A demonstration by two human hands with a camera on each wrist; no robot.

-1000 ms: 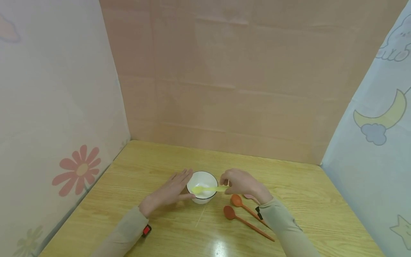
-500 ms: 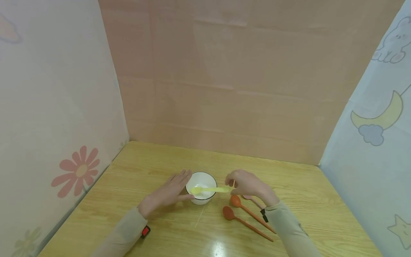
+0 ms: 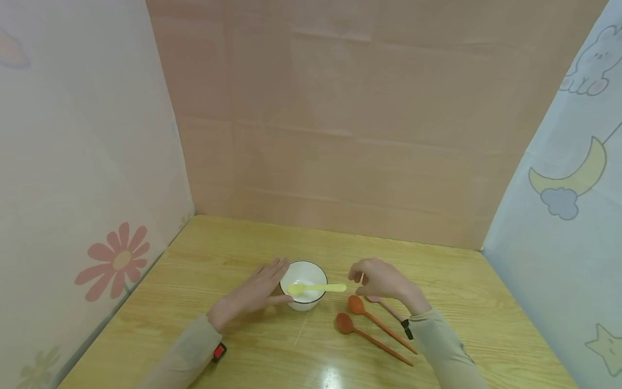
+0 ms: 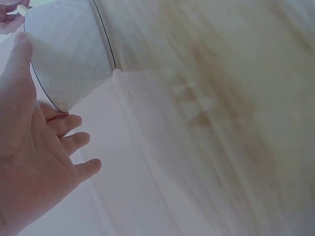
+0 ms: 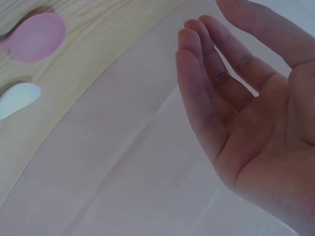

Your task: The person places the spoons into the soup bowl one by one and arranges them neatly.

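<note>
A white bowl [image 3: 313,273] with a dark rim stands upright on the table. A yellow spoon [image 3: 326,288] lies across it, its head inside and its handle jutting over the right side of the rim. My left hand [image 3: 255,292] rests against the bowl's left side, fingers extended and thumb apart; the left wrist view shows this hand [image 4: 37,142] beside the bowl's ribbed-looking outer wall [image 4: 71,49]. Right of the spoon handle, my right hand [image 3: 381,278] hovers with loosely bent fingers. Nothing lies in its palm [image 5: 261,137] in the right wrist view.
A dark red spoon [image 3: 345,323], an orange spoon [image 3: 356,304] and a pink spoon [image 3: 389,308] lie on the wooden table [image 3: 233,243] below my right hand. A pale spoon head [image 5: 20,98] shows in the right wrist view. Cloth walls surround the table.
My right hand has let go of the yellow spoon's handle and drawn away to the right. The spoon now rests on the bowl. My left hand has stayed against the bowl.
</note>
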